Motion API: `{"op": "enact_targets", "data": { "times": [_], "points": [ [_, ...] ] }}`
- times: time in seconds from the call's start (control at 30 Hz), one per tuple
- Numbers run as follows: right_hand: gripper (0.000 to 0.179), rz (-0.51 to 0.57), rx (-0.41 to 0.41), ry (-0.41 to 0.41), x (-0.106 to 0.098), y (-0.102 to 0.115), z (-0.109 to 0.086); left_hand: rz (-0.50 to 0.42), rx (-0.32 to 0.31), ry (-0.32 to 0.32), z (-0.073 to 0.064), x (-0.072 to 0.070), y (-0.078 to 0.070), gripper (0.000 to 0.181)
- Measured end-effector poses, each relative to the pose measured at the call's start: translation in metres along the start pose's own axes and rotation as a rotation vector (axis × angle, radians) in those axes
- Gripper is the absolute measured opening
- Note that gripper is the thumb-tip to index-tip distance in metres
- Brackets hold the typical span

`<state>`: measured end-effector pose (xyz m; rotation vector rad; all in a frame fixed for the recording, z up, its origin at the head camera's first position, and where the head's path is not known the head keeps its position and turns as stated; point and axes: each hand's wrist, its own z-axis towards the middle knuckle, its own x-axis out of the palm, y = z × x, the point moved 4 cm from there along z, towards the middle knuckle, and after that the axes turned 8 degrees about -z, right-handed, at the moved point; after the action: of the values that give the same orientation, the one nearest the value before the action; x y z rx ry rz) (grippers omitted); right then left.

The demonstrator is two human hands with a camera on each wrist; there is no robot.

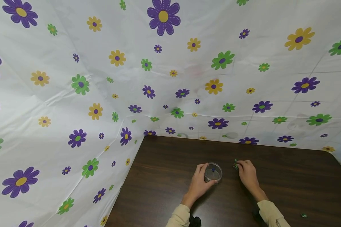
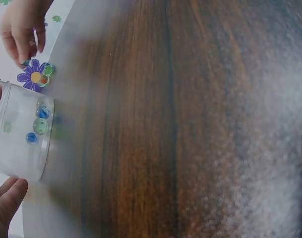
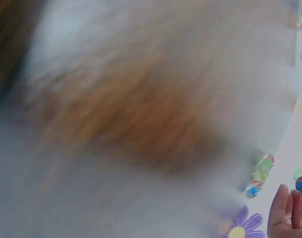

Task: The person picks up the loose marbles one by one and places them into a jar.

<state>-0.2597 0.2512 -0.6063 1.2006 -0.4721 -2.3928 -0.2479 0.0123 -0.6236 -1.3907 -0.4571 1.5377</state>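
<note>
My left hand (image 1: 199, 186) grips a clear round jar (image 1: 208, 180), thumb on the near side and fingers on the far-left side. Its mouth faces up. Several blue and clear-green marbles (image 2: 40, 126) lie at the bottom of the jar, seen through its wall in the left wrist view. To the right of the jar, my right hand (image 1: 248, 174) pinches a blue marble (image 3: 300, 185) between thumb and fingertips. Close by those fingertips, a small cluster of marbles (image 3: 262, 173), green, orange and blue, sits on the table.
The dark wooden table (image 1: 159, 176) ends at a white flowered sheet (image 1: 136, 78) behind and to the left. A lone green marble (image 1: 303, 215) lies near the front right. A black device (image 1: 195, 221) is at the left wrist.
</note>
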Motion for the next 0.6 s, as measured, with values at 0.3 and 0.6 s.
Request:
{"op": "enact_targets", "data": {
  "times": [0.3, 0.6],
  "points": [
    [0.01, 0.031, 0.011, -0.083, -0.008, 0.028, 0.006, 0.004, -0.013, -0.004, 0.0, -0.001, -0.002, 0.078],
    [0.018, 0.089, 0.065, -0.103, -0.009, 0.042, 0.006, 0.006, -0.002, -0.004, -0.001, -0.002, -0.004, 0.079]
  ]
}}
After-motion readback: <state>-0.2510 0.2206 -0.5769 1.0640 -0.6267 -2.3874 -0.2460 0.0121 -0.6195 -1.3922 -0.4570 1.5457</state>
